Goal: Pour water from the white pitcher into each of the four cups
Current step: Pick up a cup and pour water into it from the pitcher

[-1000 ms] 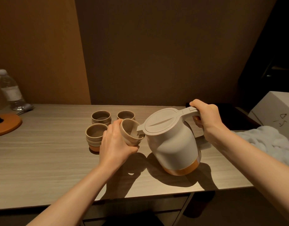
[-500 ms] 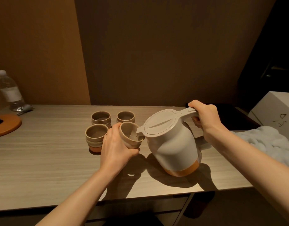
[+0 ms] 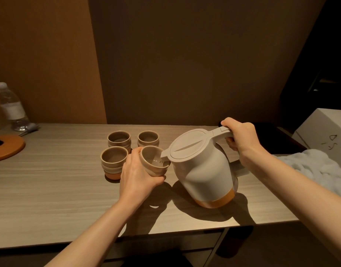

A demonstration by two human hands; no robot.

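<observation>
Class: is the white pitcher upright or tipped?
Tipped: the white pitcher leans spout-first into the held cup.

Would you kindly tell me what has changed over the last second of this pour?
Little moved: the left hand keeps the tilted cup at the spout, and water now shows inside it. The right hand still tips the white pitcher. The three other cups stayed put.

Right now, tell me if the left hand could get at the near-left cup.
Probably yes, once freed: the left hand grips the tilted cup, and the near-left cup stands right beside it with nothing between.
</observation>
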